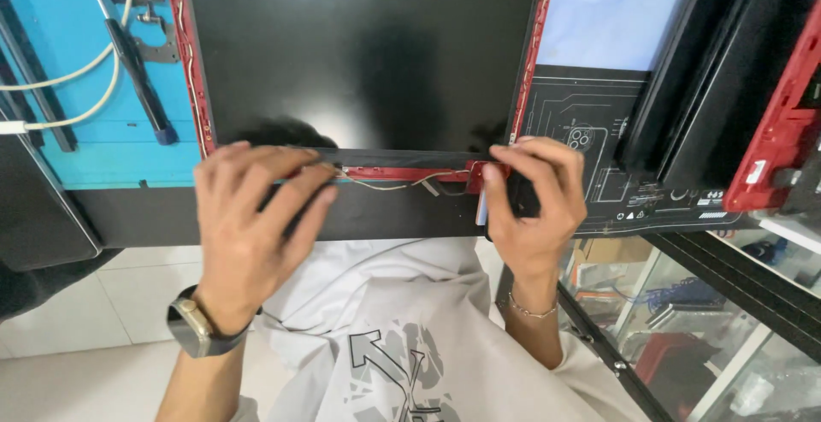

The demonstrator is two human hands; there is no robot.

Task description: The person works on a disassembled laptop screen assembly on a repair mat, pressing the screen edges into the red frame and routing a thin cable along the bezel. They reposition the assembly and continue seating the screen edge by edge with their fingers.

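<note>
The laptop screen panel (359, 54), black and glossy, lies flat in its red lid frame (534, 54) at the centre of the desk, its bottom edge nearest me; along that edge runs a thin pale cable (389, 186) over a red strip. My left hand (252, 230), at 7 o'clock of the panel, rests palm down with fingers curled together over the lower-left edge, fingertips pressing the dark bezel; whether it pinches anything I cannot tell. My right hand (534, 208), at 5 o'clock, is bent over the lower-right corner, thumb and fingers closed on the red hinge corner (479, 174) of the frame. A watch (192, 328) sits on my left wrist; a thin bracelet (530, 309) on my right. At 9 o'clock of the panel lies a blue mat (103, 148) bearing white cables (94, 63), a dark hinge bar (141, 80) and a metal bracket (158, 29); at 3 o'clock, a black printed work mat (590, 131); at far 3 o'clock, a red laptop casing (782, 123); at 6 o'clock, my white printed shirt (385, 336).
</note>
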